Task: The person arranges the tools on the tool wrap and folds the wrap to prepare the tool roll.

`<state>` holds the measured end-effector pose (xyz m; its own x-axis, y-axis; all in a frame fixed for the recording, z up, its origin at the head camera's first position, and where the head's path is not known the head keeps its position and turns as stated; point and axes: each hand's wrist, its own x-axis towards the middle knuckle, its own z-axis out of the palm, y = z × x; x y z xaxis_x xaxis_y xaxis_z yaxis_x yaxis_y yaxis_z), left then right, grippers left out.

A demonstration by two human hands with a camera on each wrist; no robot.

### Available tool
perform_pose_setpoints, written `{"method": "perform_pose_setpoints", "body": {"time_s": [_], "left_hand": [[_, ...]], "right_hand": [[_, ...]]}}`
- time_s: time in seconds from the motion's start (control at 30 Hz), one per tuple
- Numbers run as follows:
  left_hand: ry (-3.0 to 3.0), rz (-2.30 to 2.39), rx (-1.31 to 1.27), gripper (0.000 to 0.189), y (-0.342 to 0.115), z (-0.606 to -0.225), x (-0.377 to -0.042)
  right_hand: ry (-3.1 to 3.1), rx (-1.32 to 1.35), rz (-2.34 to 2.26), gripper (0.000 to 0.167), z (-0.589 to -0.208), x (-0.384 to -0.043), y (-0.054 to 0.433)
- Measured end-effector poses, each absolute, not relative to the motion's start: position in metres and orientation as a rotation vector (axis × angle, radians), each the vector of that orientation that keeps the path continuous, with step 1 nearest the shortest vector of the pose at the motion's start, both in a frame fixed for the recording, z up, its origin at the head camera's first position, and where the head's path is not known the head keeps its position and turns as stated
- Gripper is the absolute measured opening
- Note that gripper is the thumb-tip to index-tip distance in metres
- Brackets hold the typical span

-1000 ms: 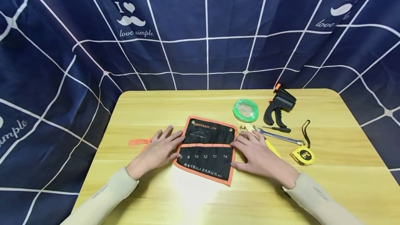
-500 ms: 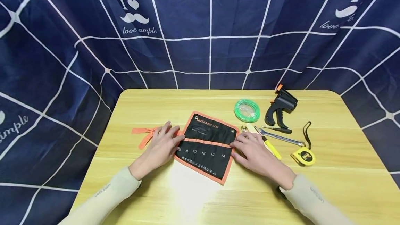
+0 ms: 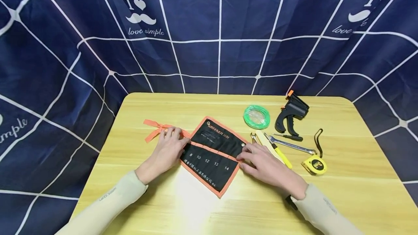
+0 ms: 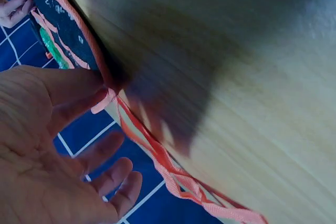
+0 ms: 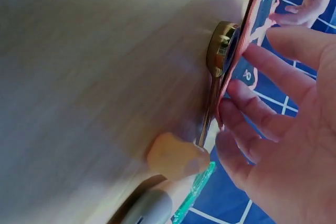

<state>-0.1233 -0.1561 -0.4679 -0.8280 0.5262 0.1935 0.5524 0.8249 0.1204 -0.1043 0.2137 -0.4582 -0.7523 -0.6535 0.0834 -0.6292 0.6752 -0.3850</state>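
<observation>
A black tool pouch with orange trim and numbered pockets lies flat and slanted on the table. At its left edge my left hand pinches the trim between thumb and index finger, beside the orange tie ribbon; in the left wrist view the ribbon trails away from the fingertips. My right hand touches the pouch's right edge with extended fingers. The right wrist view shows a metal ring-ended tool close against that edge, next to a pale rounded handle end.
Right of the pouch lie a yellow-handled tool, a combination wrench, a small black screwdriver and a yellow tape measure. Behind them are a green wire coil and a black trigger clamp. A dark blue curtain borders the table.
The pouch has turned clockwise, its lower right corner swinging toward the person and left. Both hands have moved with its edges, and more of the ribbon shows.
</observation>
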Motion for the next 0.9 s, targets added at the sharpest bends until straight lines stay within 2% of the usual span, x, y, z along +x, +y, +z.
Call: {"method": "perform_pose_setpoints", "body": {"time_s": [0.37, 0.6, 0.9], "left_hand": [[-2.832, -0.22, -0.807, 0.013, -0.153, -0.469, -0.124], [-2.899, -0.148, -0.824, 0.043, -0.147, -0.461, -0.114], [-2.966, -0.208, -0.792, 0.049, -0.141, -0.458, -0.103]], "right_hand": [[2.713, -1.119, -0.683, 0.019, -0.456, -0.107, 0.212], [2.709, -1.039, -0.696, 0.023, -0.449, -0.109, 0.214], [2.642, -1.003, -0.686, 0.021, -0.444, -0.111, 0.214]]}}
